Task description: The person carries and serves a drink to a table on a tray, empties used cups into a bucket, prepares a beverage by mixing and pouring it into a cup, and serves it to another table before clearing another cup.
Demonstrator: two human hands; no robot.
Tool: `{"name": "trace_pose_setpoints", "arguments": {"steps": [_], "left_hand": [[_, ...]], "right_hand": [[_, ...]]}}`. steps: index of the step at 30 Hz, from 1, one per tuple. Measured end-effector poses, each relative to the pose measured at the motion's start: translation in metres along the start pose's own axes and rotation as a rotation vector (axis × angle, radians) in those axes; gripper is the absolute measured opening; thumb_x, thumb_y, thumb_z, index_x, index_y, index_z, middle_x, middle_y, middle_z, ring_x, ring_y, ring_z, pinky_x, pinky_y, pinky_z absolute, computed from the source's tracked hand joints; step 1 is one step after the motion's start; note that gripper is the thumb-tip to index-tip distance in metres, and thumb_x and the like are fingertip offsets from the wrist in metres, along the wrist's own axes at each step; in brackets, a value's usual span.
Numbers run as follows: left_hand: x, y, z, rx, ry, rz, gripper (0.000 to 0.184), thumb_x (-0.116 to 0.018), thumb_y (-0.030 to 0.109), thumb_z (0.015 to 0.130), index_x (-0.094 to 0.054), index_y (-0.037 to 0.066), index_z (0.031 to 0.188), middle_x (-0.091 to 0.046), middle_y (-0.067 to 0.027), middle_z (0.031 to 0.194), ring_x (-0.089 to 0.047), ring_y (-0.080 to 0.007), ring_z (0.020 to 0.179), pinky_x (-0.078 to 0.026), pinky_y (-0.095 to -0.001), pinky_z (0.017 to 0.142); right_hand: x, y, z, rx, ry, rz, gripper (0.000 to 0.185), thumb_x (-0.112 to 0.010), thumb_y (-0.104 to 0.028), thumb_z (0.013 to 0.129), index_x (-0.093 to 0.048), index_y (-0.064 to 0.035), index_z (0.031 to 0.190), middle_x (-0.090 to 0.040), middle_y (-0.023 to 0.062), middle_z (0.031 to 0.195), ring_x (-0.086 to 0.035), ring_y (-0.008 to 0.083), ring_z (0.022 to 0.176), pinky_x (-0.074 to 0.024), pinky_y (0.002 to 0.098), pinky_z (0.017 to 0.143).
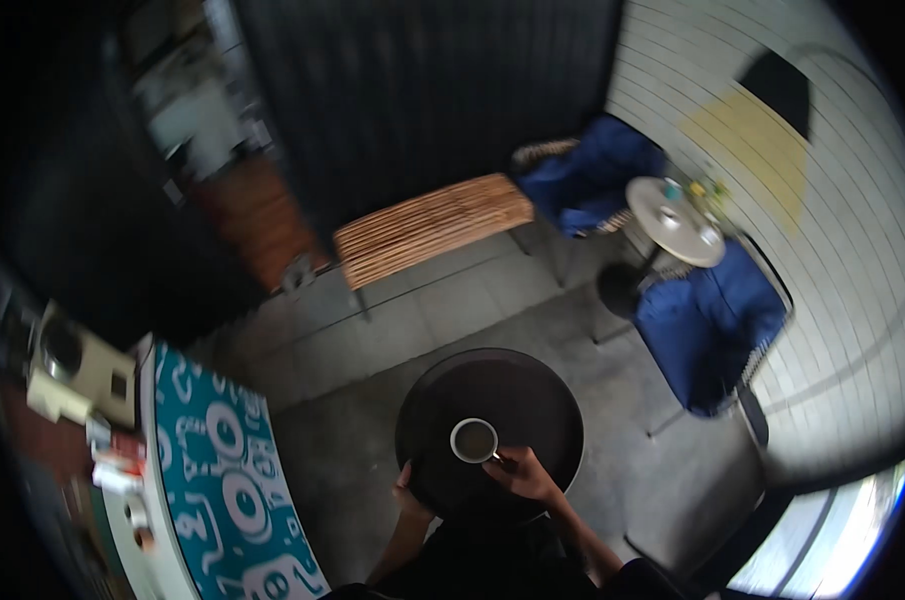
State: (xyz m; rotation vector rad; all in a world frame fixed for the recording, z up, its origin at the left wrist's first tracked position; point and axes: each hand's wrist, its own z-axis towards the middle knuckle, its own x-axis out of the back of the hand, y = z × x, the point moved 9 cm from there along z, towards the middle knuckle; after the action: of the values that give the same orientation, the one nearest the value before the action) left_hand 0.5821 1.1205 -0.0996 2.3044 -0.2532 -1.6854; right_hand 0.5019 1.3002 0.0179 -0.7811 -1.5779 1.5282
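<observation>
- We have the cup [474,440] over the dark round tray [489,383], close to its middle and slightly toward the left edge; from this steep angle we cannot tell whether its base touches the tray.
- We judge the cup stiff, fairly light even when filled, smooth enough to slip and likely breakable, as ceramic would be; the material itself we cannot confirm.
- The drink [476,444] inside should slosh if we tip it, so we would keep it level and take hold by the handle [497,458], away from sides that may be warm.
- The tray, we think, is rigid and light for its width; a hold at one edge alone would let it dip, so support underneath would help.
- The cup looks white, with a round, pale rim, and holds a grey-brown liquid; its handle points toward the tray's near right edge.
- The tray looks matt and very dark, with a thin raised rim.
- Our right hand [523,474] reaches over the near right edge, its fingers closed at the cup's handle.
- Our left hand [405,497] grips the near left edge of the tray; its fingers underneath are hidden.
</observation>
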Motion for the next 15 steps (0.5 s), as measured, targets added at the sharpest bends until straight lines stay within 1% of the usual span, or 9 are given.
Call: {"name": "trace_pose_setpoints", "arguments": {"steps": [2, 4, 7, 8, 10, 11, 12, 13, 15], "left_hand": [[0.007, 0.036, 0.000, -0.127, -0.036, -0.075, 0.052, -0.040, 0.033, 0.096, -0.048, -0.001, 0.135, -0.052, -0.0170, 0.136, -0.051, -0.0337, 0.124, -0.039, -0.0460, 0.107], [0.024, 0.072, 0.003, -0.249, 0.302, 0.046, 0.050, -0.042, 0.032, 0.094, -0.051, 0.001, 0.131, -0.053, -0.0173, 0.134, -0.052, -0.0341, 0.122, -0.039, -0.0464, 0.107], [0.025, 0.109, 0.025, -0.372, 0.281, -0.087, 0.049, -0.043, 0.033, 0.092, -0.054, 0.002, 0.128, -0.055, -0.0170, 0.132, -0.053, -0.0333, 0.120, -0.039, -0.0471, 0.105], [0.035, 0.121, 0.033, -0.412, 0.328, -0.106, 0.049, -0.045, 0.034, 0.091, -0.056, 0.002, 0.127, -0.056, -0.0162, 0.131, -0.053, -0.0329, 0.118, -0.040, -0.0475, 0.104], [0.055, 0.152, 0.053, -0.645, -0.055, -0.234, 0.051, -0.051, 0.035, 0.089, -0.055, 0.002, 0.128, -0.057, -0.0153, 0.130, -0.053, -0.0329, 0.118, -0.040, -0.0473, 0.104], [0.041, 0.169, 0.061, -0.679, -0.049, -0.242, 0.051, -0.051, 0.035, 0.089, -0.055, 0.002, 0.128, -0.057, -0.0153, 0.130, -0.053, -0.0329, 0.118, -0.040, -0.0473, 0.104], [0.029, 0.183, 0.063, -0.676, 0.174, -0.215, 0.052, -0.053, 0.035, 0.088, -0.055, 0.002, 0.128, -0.057, -0.0150, 0.130, -0.053, -0.0332, 0.118, -0.040, -0.0475, 0.104], [0.026, 0.192, 0.063, -0.666, 0.396, -0.197, 0.053, -0.055, 0.036, 0.088, -0.055, 0.002, 0.129, -0.058, -0.0146, 0.130, -0.054, -0.0335, 0.118, -0.040, -0.0477, 0.104], [0.018, 0.214, 0.073, -0.737, 0.422, -0.241, 0.054, -0.056, 0.036, 0.088, -0.054, 0.002, 0.129, -0.058, -0.0149, 0.130, -0.053, -0.0341, 0.118, -0.040, -0.0480, 0.104]], "right_hand": [[-0.035, -0.010, 0.044, 0.020, -0.197, -0.102, 0.012, -0.069, -0.004, 0.085, -0.065, 0.0048, 0.092, -0.063, 0.0025, 0.075, -0.055, 0.0052, 0.075, -0.0458, 0.0243, 0.064], [-0.061, -0.025, 0.090, 0.149, -0.261, -0.107, 0.012, -0.071, -0.002, 0.084, -0.063, 0.0035, 0.091, -0.062, 0.0064, 0.081, -0.062, 0.0115, 0.076, -0.0513, 0.0260, 0.070], [-0.083, -0.039, 0.155, 0.244, -0.338, -0.089, 0.016, -0.072, -0.002, 0.082, -0.062, 0.0020, 0.094, -0.062, 0.0082, 0.091, -0.065, 0.0178, 0.083, -0.0547, 0.0289, 0.076], [-0.089, -0.045, 0.178, 0.249, -0.376, -0.083, 0.016, -0.072, -0.002, 0.082, -0.062, 0.0020, 0.094, -0.062, 0.0082, 0.091, -0.065, 0.0178, 0.083, -0.0547, 0.0289, 0.076], [-0.091, -0.073, 0.234, 0.346, -0.374, -0.119, 0.019, -0.073, -0.003, 0.080, -0.061, 0.0012, 0.095, -0.062, 0.0099, 0.097, -0.064, 0.0191, 0.091, -0.0560, 0.0307, 0.080], [-0.090, -0.086, 0.261, 0.372, -0.366, -0.186, 0.020, -0.073, -0.002, 0.080, -0.061, 0.0006, 0.095, -0.062, 0.0122, 0.097, -0.063, 0.0228, 0.096, -0.0533, 0.0325, 0.082], [-0.093, -0.092, 0.289, 0.378, -0.402, -0.183, 0.020, -0.073, -0.002, 0.080, -0.061, 0.0006, 0.095, -0.062, 0.0122, 0.097, -0.063, 0.0228, 0.096, -0.0533, 0.0325, 0.082], [-0.087, -0.104, 0.317, 0.473, -0.310, -0.232, 0.020, -0.072, -0.003, 0.080, -0.061, 0.0003, 0.096, -0.062, 0.0132, 0.098, -0.063, 0.0253, 0.096, -0.0515, 0.0338, 0.083], [-0.081, -0.115, 0.374, 0.606, -0.185, -0.285, 0.018, -0.070, -0.003, 0.080, -0.062, -0.0007, 0.096, -0.061, 0.0147, 0.099, -0.062, 0.0293, 0.096, -0.0486, 0.0357, 0.085]]}}
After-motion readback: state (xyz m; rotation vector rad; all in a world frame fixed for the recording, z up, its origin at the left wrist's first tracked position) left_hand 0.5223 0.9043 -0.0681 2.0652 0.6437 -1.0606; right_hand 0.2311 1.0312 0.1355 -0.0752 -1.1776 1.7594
